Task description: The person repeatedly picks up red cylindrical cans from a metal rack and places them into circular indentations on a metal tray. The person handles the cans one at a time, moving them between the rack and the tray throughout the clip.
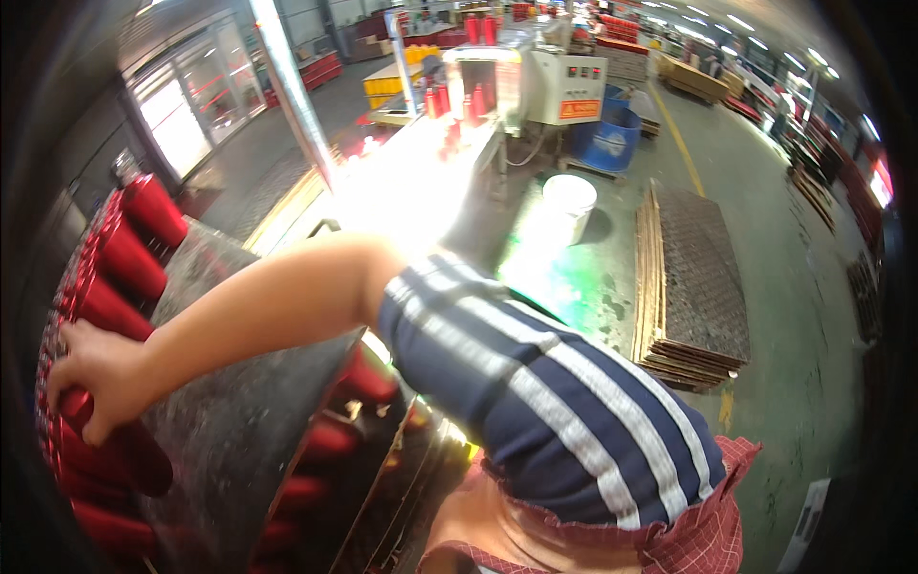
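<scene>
One hand shows in the head view, the only one there is: the right hand (103,371), reached across to the left, its fingers and thumb wrapped around the narrow end of a red bottle (142,461) whose wider, shaded body slants down and rightward out of the grip. Whether that bottle's base touches what lies beneath cannot be told. The left hand is nowhere to be seen, so its grip cannot be judged. Just beyond the grip, a row of more red bottles (131,256) lines the edge of a dark grey board (273,407), packed side by side, and further ones lie nearer the wearer, below the grip. To the right of the grip and under that board, blurred lower bottles (325,438) show between layers. As for progress, the lower layer looks filled and the upper board carries bottles along its left side, with one more in hand; whether the rows are growing or being drawn down, and how many remain, the view does not settle. The striped sleeve (545,392) bends back from the grip toward the lower right. Well away from the grip, past the elbow, stand a white bucket (570,206), a blue drum (609,139), a control box (564,81) and, farther right, a stack of boards (693,258).
</scene>
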A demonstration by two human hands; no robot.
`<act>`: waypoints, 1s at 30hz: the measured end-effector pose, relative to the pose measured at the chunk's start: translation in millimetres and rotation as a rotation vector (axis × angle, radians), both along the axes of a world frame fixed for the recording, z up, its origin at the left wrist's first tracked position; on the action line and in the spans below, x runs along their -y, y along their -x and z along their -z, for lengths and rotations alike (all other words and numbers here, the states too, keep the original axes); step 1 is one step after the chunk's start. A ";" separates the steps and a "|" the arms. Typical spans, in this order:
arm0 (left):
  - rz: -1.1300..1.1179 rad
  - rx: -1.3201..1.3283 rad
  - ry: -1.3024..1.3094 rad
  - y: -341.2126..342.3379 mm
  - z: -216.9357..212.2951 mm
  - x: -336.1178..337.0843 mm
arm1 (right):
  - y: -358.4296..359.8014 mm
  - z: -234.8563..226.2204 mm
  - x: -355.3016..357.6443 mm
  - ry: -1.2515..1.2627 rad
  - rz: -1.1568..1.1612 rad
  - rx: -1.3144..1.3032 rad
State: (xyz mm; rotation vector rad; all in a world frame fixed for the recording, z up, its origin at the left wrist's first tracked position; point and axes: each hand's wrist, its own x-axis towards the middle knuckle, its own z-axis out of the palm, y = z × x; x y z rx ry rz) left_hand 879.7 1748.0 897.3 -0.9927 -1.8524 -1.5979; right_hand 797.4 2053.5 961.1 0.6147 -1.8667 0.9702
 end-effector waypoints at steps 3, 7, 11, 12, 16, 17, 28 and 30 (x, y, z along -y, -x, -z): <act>0.263 0.220 -0.022 -27.8 49.3 -98.9 | -58.2 3.8 -130.1 0.107 0.057 -0.178; 0.601 0.479 -0.016 -87.2 91.3 -221.3 | -174.4 27.1 -245.0 0.131 0.215 -0.329; 0.878 0.660 -0.015 -160.1 120.4 -320.6 | -295.5 80.8 -330.0 0.237 0.411 -0.171; 0.940 0.697 -0.027 -177.6 126.7 -340.2 | -325.2 97.1 -348.0 0.137 0.513 -0.255; 1.125 0.844 -0.069 -239.0 143.7 -397.9 | -437.3 166.1 -390.9 0.208 0.666 -0.034; 1.161 0.868 -0.080 -251.5 145.1 -409.1 | -460.7 184.1 -395.4 0.264 0.682 0.018; 0.730 0.991 -0.419 -218.4 191.5 -456.7 | -527.0 324.8 -432.8 1.034 0.654 0.244; 0.901 1.026 -0.292 -193.0 207.3 -457.8 | -508.0 335.9 -436.6 1.089 0.602 0.230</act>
